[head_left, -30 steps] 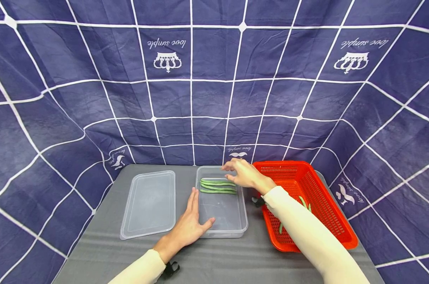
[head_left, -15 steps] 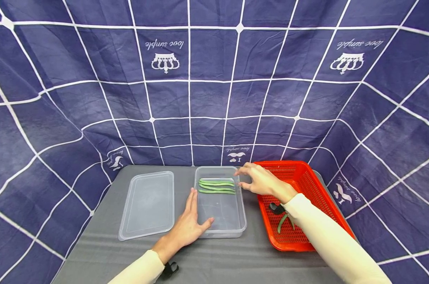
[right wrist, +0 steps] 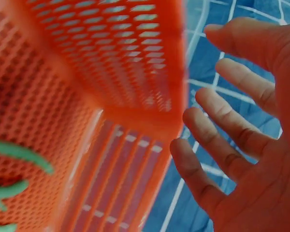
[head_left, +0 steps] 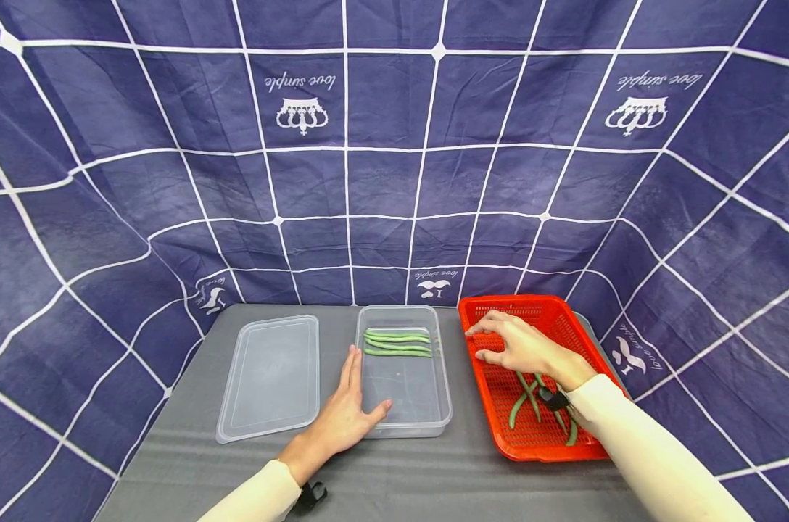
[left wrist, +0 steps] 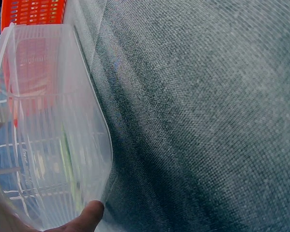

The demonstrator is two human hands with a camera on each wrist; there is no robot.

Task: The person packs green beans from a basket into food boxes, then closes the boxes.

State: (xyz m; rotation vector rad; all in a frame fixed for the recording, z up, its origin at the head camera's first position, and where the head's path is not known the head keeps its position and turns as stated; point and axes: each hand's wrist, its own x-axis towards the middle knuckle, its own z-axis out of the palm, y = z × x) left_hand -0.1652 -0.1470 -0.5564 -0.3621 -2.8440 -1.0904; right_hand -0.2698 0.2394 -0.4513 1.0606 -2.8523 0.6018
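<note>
A navy-blue fabric curtain (head_left: 388, 181) hangs across the back and folds round both sides, rippled and creased. White grid lines (head_left: 346, 101) cross it, with diamonds (head_left: 439, 51) at some intersections. Upside-down crowns (head_left: 302, 114), "love simple" lettering (head_left: 299, 82) and a moustache print (head_left: 436, 285) decorate it. Below, a gray woven tablecloth (head_left: 473, 486) shows shallow wrinkles under soft, fairly even light.

"Love simple" (head_left: 299, 83) runs upside down on the cloth (head_left: 381, 181), over one crown (head_left: 302, 113), over another crown (head_left: 637, 113), and here again, lower, by a moustache (head_left: 436, 284) with an "I"! Lettering at the box (left wrist: 89, 130) is too blurred.
</note>
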